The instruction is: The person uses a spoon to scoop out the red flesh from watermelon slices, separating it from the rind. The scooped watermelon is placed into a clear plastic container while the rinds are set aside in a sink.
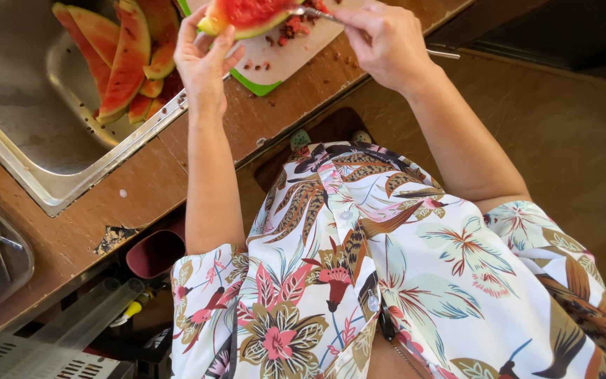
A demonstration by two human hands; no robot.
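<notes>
Head view: left hand (203,60) cups a red, green-rinded watermelon wedge (245,15); right hand (387,43) pinches a thin metal utensil (311,12), seemingly picking seeds; next calls for steady scraping.

Red watermelon slice (245,15) with green rind, tilted above the cutting board, metal utensil (315,13) touching its flesh

Dull scratched metal tray (50,184), worn chipped wood counter (156,182), smooth plastic cutting board (285,60)
</notes>
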